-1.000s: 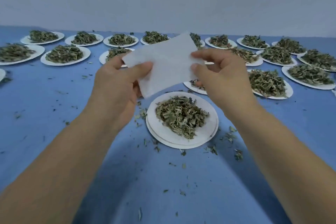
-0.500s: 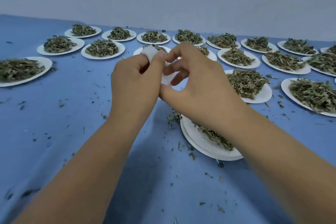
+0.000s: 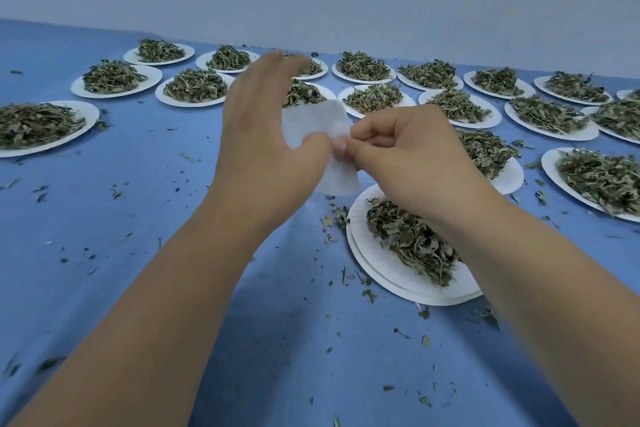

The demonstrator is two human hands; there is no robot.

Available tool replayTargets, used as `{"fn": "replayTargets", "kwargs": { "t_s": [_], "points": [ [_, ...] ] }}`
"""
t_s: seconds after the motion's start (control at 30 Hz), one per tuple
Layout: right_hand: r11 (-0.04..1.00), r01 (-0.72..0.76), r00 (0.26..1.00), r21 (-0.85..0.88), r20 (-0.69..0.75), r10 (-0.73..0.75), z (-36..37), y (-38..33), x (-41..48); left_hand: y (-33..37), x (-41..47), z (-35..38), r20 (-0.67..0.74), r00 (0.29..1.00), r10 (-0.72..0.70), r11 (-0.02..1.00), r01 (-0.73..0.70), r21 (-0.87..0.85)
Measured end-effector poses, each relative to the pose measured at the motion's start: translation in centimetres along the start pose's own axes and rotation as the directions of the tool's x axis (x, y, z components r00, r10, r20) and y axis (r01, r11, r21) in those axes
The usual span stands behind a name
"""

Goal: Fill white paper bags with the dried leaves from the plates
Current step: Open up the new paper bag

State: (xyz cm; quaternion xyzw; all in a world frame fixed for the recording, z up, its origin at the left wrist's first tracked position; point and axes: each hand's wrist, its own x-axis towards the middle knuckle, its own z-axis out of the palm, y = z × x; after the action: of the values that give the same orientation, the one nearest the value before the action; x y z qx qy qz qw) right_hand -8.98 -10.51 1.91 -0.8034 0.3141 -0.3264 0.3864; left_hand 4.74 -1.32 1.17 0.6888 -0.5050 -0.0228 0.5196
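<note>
Presently the right hand [image 3: 408, 156] pinches a white paper bag [image 3: 318, 121] between thumb and curled fingers at the bag's right edge. The left hand [image 3: 263, 135] is open, its fingers straight, raised and blurred, with the thumb lying against the bag's lower left part. The bag is held in the air above the table [image 3: 138, 218], which has a blue covering, just beyond a stack of white plates [image 3: 381, 263]. This stack carries a heap of dried leaves [image 3: 408, 239], partly hidden by the right forearm. Further leaf-filled plates [image 3: 194, 87] stand in rows along the table's far edge and toward its right edge. Loose leaf fragments [image 3: 332, 218] are scattered over the covering.
</note>
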Motion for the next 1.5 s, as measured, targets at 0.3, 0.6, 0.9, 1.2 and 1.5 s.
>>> {"fn": "replayTargets", "kwargs": {
  "t_s": [0.3, 0.6, 0.9, 1.2, 1.5],
  "points": [
    [0.971, -0.048, 0.991, 0.233, 0.132, 0.018, -0.6, 0.0, 0.2, 0.2, -0.7, -0.2, 0.277, 0.937, 0.215, 0.977, -0.207, -0.060],
    [0.940, -0.168, 0.968, 0.298, 0.230, 0.100, -0.6, 0.1, 0.4, -0.4, -0.6, -0.1, 0.451, 0.874, 0.179, 0.974, -0.093, -0.206],
    [0.836, -0.314, 0.934, 0.450, 0.306, 0.186, -0.6, -0.9, 0.3, -0.8, -0.9, 1.3, 0.303, 0.950, 0.079, 0.985, -0.027, -0.172],
    [0.983, 0.177, 0.968, -0.043, -0.173, -0.182, -0.3, -0.5, -0.4, -1.6, 0.0, 0.8, 0.236, 0.972, 0.006, 0.989, 0.030, -0.147],
    [0.967, 0.207, 0.973, -0.150, 0.138, -0.187, -1.2, -1.3, -1.6, -2.1, 0.4, 0.2, 0.227, 0.974, -0.025, 0.987, 0.060, -0.147]
  ]
}}
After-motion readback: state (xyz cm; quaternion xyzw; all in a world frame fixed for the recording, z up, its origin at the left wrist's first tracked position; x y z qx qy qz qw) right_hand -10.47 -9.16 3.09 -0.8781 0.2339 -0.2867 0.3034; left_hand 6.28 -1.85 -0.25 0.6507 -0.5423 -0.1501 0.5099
